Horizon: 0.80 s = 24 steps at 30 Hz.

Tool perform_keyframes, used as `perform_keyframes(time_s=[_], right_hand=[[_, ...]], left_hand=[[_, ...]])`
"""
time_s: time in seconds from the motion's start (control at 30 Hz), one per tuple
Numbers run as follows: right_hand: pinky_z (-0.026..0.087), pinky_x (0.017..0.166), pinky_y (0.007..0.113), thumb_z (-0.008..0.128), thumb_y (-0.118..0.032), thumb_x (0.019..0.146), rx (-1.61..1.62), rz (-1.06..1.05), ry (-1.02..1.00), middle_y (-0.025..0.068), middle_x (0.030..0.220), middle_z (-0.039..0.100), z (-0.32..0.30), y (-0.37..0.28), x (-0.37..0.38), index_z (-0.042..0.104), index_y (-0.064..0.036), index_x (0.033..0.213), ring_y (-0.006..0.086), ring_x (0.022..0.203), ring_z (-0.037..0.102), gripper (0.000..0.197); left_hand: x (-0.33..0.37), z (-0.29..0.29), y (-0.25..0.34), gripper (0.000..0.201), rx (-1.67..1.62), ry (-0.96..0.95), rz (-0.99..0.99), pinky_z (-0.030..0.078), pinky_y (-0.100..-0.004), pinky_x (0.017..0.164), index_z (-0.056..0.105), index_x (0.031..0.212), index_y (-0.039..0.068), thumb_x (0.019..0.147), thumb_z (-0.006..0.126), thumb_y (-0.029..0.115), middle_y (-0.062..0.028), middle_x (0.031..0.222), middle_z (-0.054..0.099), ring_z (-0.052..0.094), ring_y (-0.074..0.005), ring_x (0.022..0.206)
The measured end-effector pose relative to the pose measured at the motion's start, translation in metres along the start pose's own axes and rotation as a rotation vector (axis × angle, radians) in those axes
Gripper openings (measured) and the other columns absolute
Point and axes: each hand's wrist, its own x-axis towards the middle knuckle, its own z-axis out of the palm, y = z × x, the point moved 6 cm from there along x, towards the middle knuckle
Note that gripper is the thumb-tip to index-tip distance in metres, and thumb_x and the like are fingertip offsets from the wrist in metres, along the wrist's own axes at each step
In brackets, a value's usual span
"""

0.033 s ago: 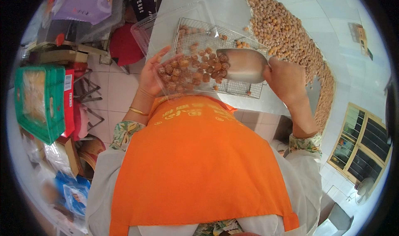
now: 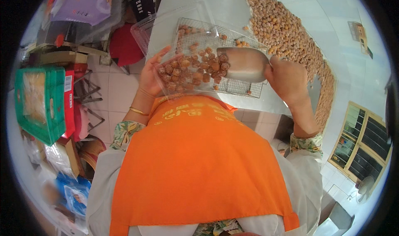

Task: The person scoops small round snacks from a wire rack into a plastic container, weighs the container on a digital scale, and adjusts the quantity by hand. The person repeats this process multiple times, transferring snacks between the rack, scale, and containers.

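My left hand (image 2: 152, 74) is closed around the side of a clear plastic clamshell box (image 2: 166, 95), whose lid (image 2: 140, 33) hangs open on the far left. Small round brown pieces (image 2: 176, 73) fill part of the box; I cannot tell what food they are. My right hand (image 2: 289, 79) grips the handle of a metal scoop (image 2: 243, 65). The scoop's mouth points left, over the right side of the box, with more brown pieces at its lip. Beneath both lies a wire mesh basket (image 2: 239, 88) holding some loose pieces.
A large heap of similar brown pieces (image 2: 286, 28) covers the far right of the metal table (image 2: 226, 7). To the left are a red stool (image 2: 124, 44), a green plastic crate (image 2: 56, 105) and a purple bag (image 2: 85, 5). My orange apron (image 2: 199, 165) touches the table's near edge.
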Motion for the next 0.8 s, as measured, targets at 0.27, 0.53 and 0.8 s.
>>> perform_keyframes(time_s=[0.27, 0.53, 0.8], right_hand=[[0.05, 0.054, 0.039, 0.058, -0.024, 0.084, -0.087, 0.042, 0.099, 0.0106, 0.058, 0.061, -0.037, 0.008, -0.021, 0.06, -0.0085, 0.071, 0.0278, 0.056, 0.063, 0.021], [0.047, 0.057, 0.033, 0.066, -0.032, 0.085, 0.535, 0.309, -0.096, 0.006, 0.064, 0.058, 0.012, 0.06, -0.071, 0.06, -0.0049, 0.08, 0.0169, 0.06, 0.058, 0.028], [0.047, 0.07, 0.027, 0.067, -0.023, 0.089, 1.602, 0.922, 0.126, 0.0036, 0.094, 0.062, 0.168, -0.031, -0.161, 0.057, 0.0029, 0.113, 0.0108, 0.08, 0.054, 0.037]], left_hand=[[0.014, 0.001, -0.012, 0.053, -0.06, -0.135, -0.084, 0.038, -0.0516, 0.106, 0.028, 0.146, 0.007, 0.1, 0.033, 0.033, -0.0302, 0.145, 0.032, 0.04, -0.0403, 0.132], [0.034, 0.016, -0.034, 0.048, -0.101, -0.193, -0.276, 0.038, -0.0557, 0.105, 0.036, 0.14, 0.006, 0.099, 0.034, 0.03, -0.0297, 0.143, 0.036, 0.043, -0.0415, 0.128], [0.032, 0.013, -0.056, 0.051, 0.095, -0.184, -0.459, 0.038, -0.0522, 0.105, 0.033, 0.142, 0.005, 0.099, 0.035, 0.033, -0.0289, 0.143, 0.037, 0.045, -0.0399, 0.126]])
